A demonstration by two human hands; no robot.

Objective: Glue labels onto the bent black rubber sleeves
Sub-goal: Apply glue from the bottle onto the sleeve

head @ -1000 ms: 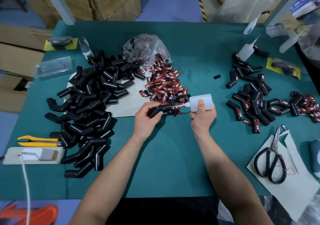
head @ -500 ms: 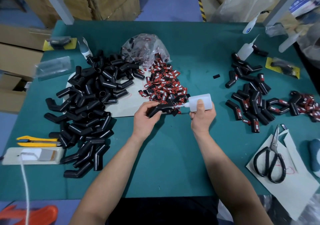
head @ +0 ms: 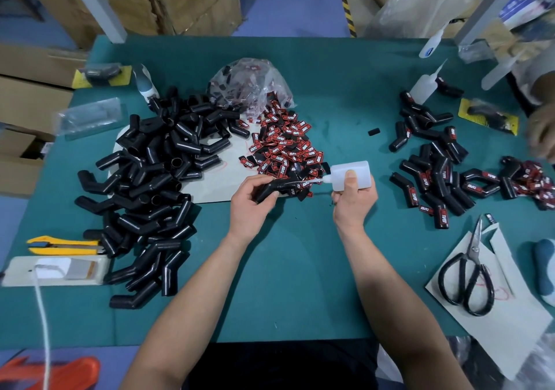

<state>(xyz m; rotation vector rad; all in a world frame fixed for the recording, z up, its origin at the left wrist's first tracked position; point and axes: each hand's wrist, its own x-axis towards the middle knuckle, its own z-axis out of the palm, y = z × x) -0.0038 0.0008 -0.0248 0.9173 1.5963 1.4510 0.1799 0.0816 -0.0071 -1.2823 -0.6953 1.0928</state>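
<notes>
Beside TAPER labels (head: 285, 146), left hand (head: 250, 206) grips sleeve (head: 274, 187).

white "TAPER" on red-and-black labels (head: 285, 146), "TAPER" on labelled black sleeves (head: 441, 185) at right

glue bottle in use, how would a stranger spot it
On the green table, look just right of the red label pile at its middle. The glue bottle is gripped sideways in the right hand, nozzle pointing left at a black sleeve; the other bottles sit unheld at the far right.
</notes>
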